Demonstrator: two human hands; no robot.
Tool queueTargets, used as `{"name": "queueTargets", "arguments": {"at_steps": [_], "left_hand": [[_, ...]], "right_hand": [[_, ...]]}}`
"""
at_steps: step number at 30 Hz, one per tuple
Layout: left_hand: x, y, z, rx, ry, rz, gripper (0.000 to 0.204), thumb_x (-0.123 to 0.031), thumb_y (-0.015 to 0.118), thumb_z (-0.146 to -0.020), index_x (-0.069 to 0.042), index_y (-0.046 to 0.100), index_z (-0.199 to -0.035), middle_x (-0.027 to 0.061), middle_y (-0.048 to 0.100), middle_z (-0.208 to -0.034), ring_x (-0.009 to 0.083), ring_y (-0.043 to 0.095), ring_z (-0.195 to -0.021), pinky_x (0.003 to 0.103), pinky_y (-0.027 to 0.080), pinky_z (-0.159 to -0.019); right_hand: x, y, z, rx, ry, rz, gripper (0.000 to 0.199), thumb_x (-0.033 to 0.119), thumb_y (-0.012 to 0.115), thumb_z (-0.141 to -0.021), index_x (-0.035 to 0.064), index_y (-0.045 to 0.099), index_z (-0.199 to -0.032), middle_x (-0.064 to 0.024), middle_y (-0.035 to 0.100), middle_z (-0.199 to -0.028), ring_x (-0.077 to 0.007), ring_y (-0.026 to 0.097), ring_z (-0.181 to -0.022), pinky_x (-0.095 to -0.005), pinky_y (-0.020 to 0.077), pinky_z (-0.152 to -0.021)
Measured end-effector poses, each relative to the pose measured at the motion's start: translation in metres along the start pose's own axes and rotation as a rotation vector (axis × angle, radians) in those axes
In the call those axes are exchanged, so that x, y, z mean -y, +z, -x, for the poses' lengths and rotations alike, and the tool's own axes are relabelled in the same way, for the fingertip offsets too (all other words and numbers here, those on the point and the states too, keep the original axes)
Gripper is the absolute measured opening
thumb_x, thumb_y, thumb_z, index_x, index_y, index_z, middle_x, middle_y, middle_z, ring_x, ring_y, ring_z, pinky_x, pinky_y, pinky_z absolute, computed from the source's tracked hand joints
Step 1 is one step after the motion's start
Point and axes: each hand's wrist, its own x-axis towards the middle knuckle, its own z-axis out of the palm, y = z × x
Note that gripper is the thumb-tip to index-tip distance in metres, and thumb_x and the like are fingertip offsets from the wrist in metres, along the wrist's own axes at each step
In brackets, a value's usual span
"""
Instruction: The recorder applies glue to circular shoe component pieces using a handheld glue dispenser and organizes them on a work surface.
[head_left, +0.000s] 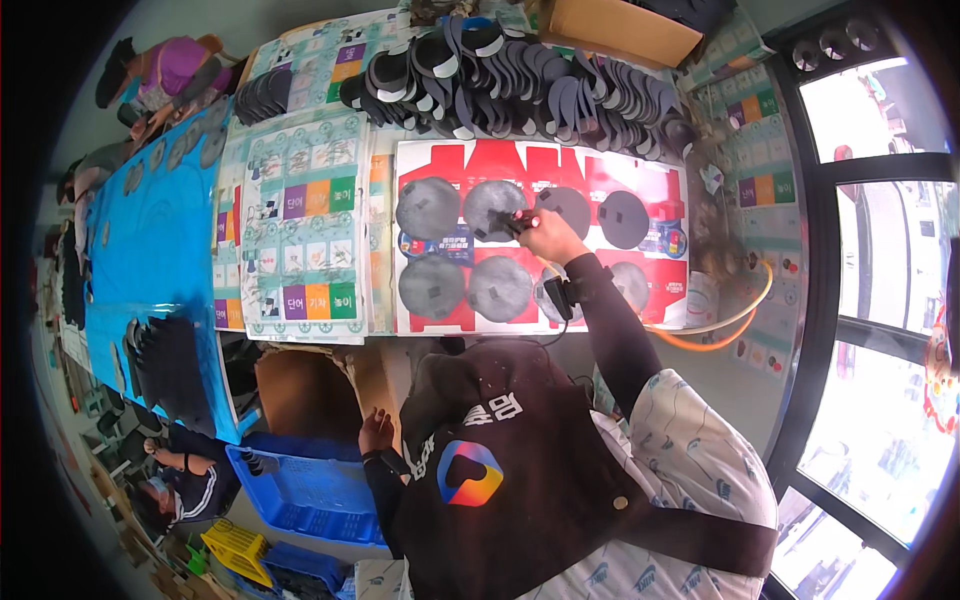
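At the far left, a co-worker in a purple top (180, 68) bends at a long blue table (150, 260), on which scattered gray round pieces (213, 147) lie. At the table's near end is a stack of black pieces (170, 375), and below it sits another person in a dark top with white stripes (190, 480). A yellow crate (235, 552) stands on the floor close by, with a larger blue crate (300, 490) to its right and an open cardboard box (300, 395) above that.

The left hand (377, 432) hangs low by the box's right side, fingers loosely bent and a little apart; whether it touches the cardboard I cannot tell. Beyond it, printed sheets (305, 225) with purple, orange and green blocks cover the bench.

Right of these, a red-and-white printed sheet (470, 160) bears eight gray discs (428, 207) in two rows of four, several with a mottled surface. A heap of dark rounded pieces (560, 90) overlaps along the back. The right hand (552, 238) is closed around a spray gun (512, 222), whose front is over the second disc of the far row; contact is unclear. The forearm partly covers the near row's right-hand discs. An orange hose (690, 345) curves away rightward, toward black-framed windows (875, 260).
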Motion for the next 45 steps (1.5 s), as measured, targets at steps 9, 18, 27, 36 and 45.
{"name": "queueTargets", "arguments": {"at_steps": [9, 18, 27, 36, 45], "left_hand": [[0.013, -0.025, -0.043, 0.084, -0.004, 0.048, 0.029, -0.016, 0.049, -0.101, -0.003, 0.060, -0.125, 0.0099, 0.062, -0.101, 0.0221, 0.059, -0.086, 0.030, 0.050, -0.073], [-0.011, -0.024, -0.071, 0.277, 0.061, -0.283, 0.035, -0.018, 0.050, -0.101, -0.004, 0.056, -0.132, 0.0120, 0.063, -0.112, 0.0252, 0.061, -0.097, 0.033, 0.051, -0.080], [-0.030, 0.038, -0.055, 0.198, 0.157, -0.788, 0.028, -0.018, 0.059, -0.098, -0.001, 0.062, -0.119, 0.0085, 0.069, -0.117, 0.0217, 0.065, -0.112, 0.031, 0.054, -0.091], [-0.041, 0.078, -0.013, -0.111, -0.096, -0.032, 0.010, -0.018, 0.067, -0.094, -0.009, 0.066, -0.098, 0.0054, 0.067, -0.089, 0.0226, 0.065, -0.080, 0.032, 0.053, -0.069], [-0.013, 0.065, -0.010, -0.065, 0.039, -0.353, 0.031, -0.015, 0.062, -0.095, -0.007, 0.062, -0.125, 0.0079, 0.070, -0.111, 0.0281, 0.067, -0.095, 0.035, 0.054, -0.076]], "right_hand": [[-0.015, -0.006, 0.012, -0.210, -0.054, 0.014, 0.032, 0.015, 0.052, -0.084, 0.0040, 0.073, -0.105, -0.0287, 0.067, -0.085, -0.0475, 0.065, -0.088, -0.0532, 0.0521, -0.082], [-0.020, -0.033, 0.025, -0.275, -0.017, 0.178, 0.024, 0.018, 0.063, -0.085, 0.0017, 0.070, -0.101, -0.0279, 0.066, -0.085, -0.0465, 0.065, -0.082, -0.0514, 0.0518, -0.074], [-0.046, -0.008, 0.032, -0.150, 0.080, -0.118, 0.022, 0.013, 0.068, -0.077, -0.0002, 0.073, -0.094, -0.0234, 0.070, -0.081, -0.0383, 0.070, -0.078, -0.0449, 0.0542, -0.073], [-0.100, -0.063, 0.055, -0.455, 0.334, -0.099, 0.038, 0.016, 0.063, -0.080, -0.0031, 0.070, -0.112, -0.0291, 0.070, -0.093, -0.0445, 0.069, -0.094, -0.0440, 0.0543, -0.085], [-0.094, -0.073, 0.059, -0.328, 0.145, 0.052, 0.028, 0.017, 0.057, -0.086, 0.0012, 0.072, -0.103, -0.0287, 0.068, -0.091, -0.0464, 0.065, -0.092, -0.0512, 0.0520, -0.081]]}}
